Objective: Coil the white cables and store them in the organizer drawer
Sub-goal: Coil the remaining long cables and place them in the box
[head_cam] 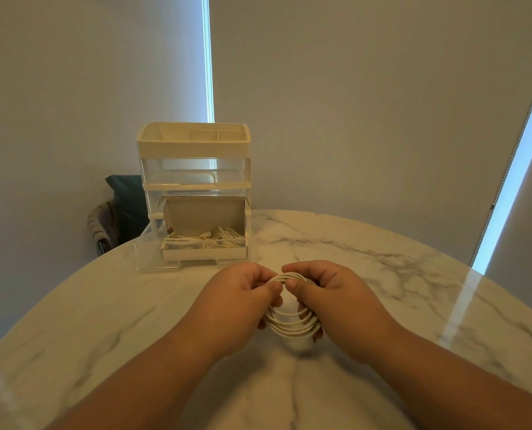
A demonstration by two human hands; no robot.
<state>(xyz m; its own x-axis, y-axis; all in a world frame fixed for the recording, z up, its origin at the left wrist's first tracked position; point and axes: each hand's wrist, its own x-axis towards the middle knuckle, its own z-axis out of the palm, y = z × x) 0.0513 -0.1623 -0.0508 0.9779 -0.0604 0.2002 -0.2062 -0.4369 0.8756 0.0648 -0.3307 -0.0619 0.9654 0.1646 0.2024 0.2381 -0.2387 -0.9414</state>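
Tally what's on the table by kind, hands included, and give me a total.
Organizer: 1
Cardboard box: 1
Coiled cable being held: 1
Hands, left hand and right hand: 2
Cables in the box: tangled, uncountable
Total counted: 5

The tabletop [382, 290] is a rounded slab of white marble with grey veins, the darkest of them running off to the right of the organizer [193, 144]. That organizer stands upright near the far edge, cream tray on top, clear tiers below. Its bottom drawer [146, 256] is pulled out toward the near side.
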